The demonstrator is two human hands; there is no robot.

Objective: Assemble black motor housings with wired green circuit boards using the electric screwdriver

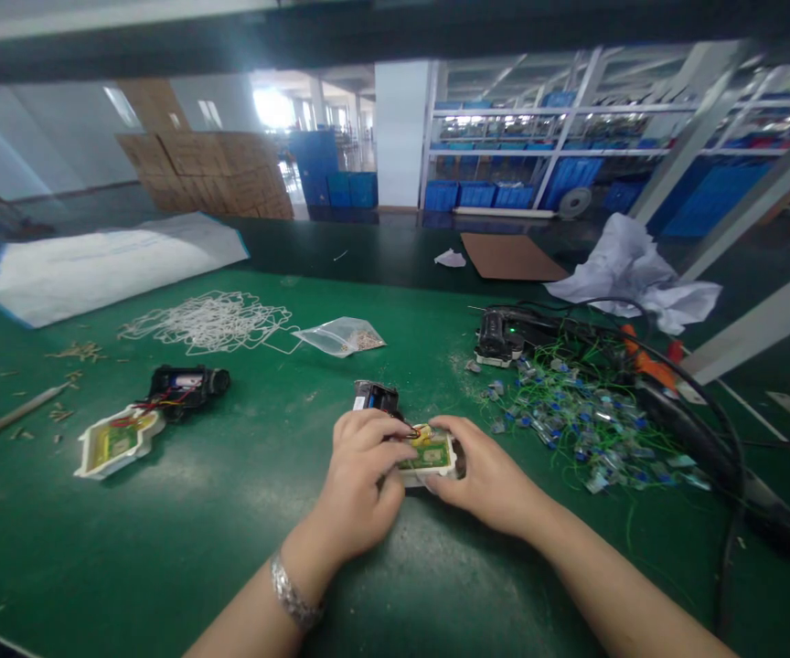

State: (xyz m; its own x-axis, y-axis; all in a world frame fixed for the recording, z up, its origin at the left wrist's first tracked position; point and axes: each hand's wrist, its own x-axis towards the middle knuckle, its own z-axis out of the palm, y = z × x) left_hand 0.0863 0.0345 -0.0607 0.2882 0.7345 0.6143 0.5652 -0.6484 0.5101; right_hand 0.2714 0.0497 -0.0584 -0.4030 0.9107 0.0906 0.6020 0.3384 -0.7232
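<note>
Both hands meet at the middle of the green table (230,512). Between them sits a small white housing with a green circuit board (429,454) inside. My left hand (360,480) has its fingers curled over the board's left edge, gripping it. My right hand (484,471) holds the housing from the right side, fingers wrapped round it. A small black motor part (376,397) lies just behind my left hand, joined to the board by wires. A metal bracelet (292,594) is on my left wrist.
A second white housing with a board (117,441) and a black motor (186,384) lie at left. White cord loops (209,322) and a clear bag (341,336) lie farther back. A pile of small blue-and-green wired parts (573,420), a black tool (505,336) and cables lie at right.
</note>
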